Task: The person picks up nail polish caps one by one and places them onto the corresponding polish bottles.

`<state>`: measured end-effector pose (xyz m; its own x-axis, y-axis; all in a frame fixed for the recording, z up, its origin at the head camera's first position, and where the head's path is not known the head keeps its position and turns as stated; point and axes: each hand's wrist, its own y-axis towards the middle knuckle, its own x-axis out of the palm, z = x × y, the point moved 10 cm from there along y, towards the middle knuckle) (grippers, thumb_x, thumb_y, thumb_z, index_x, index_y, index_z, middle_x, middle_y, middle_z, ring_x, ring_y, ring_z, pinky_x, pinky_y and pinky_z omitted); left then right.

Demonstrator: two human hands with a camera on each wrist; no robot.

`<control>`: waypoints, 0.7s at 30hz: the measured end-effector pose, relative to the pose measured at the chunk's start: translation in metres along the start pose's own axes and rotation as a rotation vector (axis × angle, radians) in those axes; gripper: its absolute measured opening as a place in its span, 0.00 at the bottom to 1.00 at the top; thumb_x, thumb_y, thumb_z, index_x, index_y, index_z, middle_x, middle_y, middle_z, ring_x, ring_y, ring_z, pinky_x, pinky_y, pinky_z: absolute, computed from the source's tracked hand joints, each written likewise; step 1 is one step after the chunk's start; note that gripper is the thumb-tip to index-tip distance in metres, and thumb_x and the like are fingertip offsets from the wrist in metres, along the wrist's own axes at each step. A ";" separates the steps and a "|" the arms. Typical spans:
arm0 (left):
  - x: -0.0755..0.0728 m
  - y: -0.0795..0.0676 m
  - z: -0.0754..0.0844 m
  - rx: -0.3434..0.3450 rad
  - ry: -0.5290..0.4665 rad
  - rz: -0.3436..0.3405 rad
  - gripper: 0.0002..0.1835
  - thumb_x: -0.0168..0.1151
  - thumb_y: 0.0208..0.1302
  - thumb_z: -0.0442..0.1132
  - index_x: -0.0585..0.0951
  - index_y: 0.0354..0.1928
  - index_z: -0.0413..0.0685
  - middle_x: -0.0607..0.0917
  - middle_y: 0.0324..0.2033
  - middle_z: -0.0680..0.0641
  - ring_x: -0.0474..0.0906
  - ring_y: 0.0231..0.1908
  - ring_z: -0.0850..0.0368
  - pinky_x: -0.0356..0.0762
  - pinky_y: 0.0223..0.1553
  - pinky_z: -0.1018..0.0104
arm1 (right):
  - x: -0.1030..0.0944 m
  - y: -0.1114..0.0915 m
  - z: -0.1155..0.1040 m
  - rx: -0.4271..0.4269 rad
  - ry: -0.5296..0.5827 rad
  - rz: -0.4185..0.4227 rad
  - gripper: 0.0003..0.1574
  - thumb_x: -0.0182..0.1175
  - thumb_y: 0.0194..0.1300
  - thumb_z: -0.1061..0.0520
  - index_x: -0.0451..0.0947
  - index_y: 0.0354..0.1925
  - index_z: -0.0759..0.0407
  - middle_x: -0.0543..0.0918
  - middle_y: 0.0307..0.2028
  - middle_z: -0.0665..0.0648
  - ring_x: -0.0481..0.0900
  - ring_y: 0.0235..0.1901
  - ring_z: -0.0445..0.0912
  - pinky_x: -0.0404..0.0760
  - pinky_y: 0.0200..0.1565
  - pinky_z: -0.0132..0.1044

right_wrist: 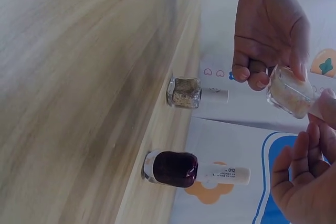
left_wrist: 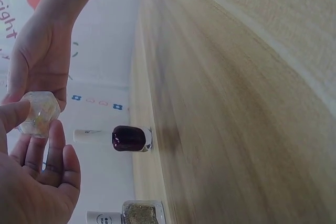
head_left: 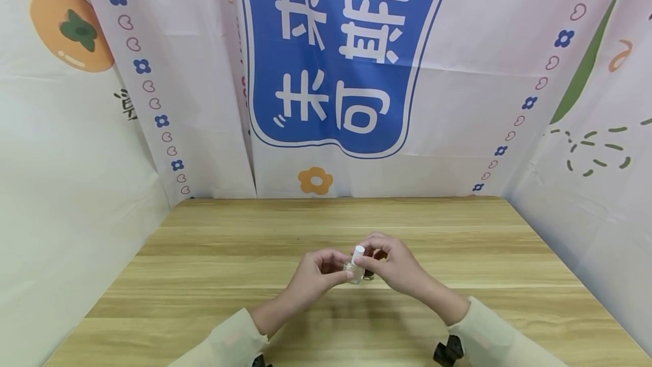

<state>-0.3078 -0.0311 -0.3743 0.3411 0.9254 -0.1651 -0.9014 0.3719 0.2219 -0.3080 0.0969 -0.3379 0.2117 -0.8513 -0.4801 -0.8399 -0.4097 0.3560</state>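
Observation:
Held above the table is a clear nail polish bottle [head_left: 355,274] with pale, flaky contents and a white cap [head_left: 359,252], tilted slightly. My left hand [head_left: 312,277] grips the glass body between thumb and fingers. From the other side, my right hand [head_left: 396,265] pinches the white cap. In the right wrist view the bottle [right_wrist: 286,92] shows its glass base, while the cap is mostly covered by fingers. On the table below stand a dark red nail polish bottle [right_wrist: 176,169] and a gold glitter nail polish bottle [right_wrist: 185,93], both upright with white caps.
The wooden table [head_left: 229,242] has light striped grain. Printed fabric hangs behind it [head_left: 448,129] and along both sides, close to the table's edges.

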 end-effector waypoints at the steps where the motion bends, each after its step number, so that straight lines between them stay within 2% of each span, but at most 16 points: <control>1: 0.000 0.000 0.000 -0.001 0.002 0.002 0.13 0.72 0.55 0.32 0.83 0.42 0.36 0.85 0.34 0.44 0.80 0.32 0.58 0.78 0.32 0.72 | 0.000 0.000 0.001 0.004 -0.004 0.006 0.06 0.66 0.63 0.55 0.84 0.38 0.55 0.80 0.35 0.49 0.77 0.33 0.46 0.79 0.36 0.40; 8: 0.000 0.000 -0.001 -0.003 0.005 0.008 0.13 0.73 0.54 0.32 0.84 0.41 0.36 0.85 0.33 0.45 0.80 0.32 0.58 0.78 0.32 0.72 | 0.000 -0.001 0.001 0.022 -0.001 0.035 0.02 0.67 0.62 0.57 0.83 0.35 0.52 0.79 0.33 0.49 0.77 0.32 0.45 0.79 0.35 0.39; 21: 0.001 0.000 0.000 -0.002 -0.002 -0.011 0.13 0.72 0.55 0.33 0.83 0.43 0.36 0.85 0.35 0.45 0.80 0.33 0.57 0.79 0.34 0.71 | 0.001 -0.002 0.003 0.028 0.039 0.033 0.06 0.67 0.63 0.54 0.82 0.36 0.54 0.79 0.34 0.52 0.77 0.32 0.48 0.80 0.33 0.38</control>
<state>-0.3077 -0.0302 -0.3745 0.3521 0.9213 -0.1653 -0.8980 0.3822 0.2178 -0.3074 0.0980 -0.3414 0.2024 -0.8767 -0.4365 -0.8602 -0.3722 0.3487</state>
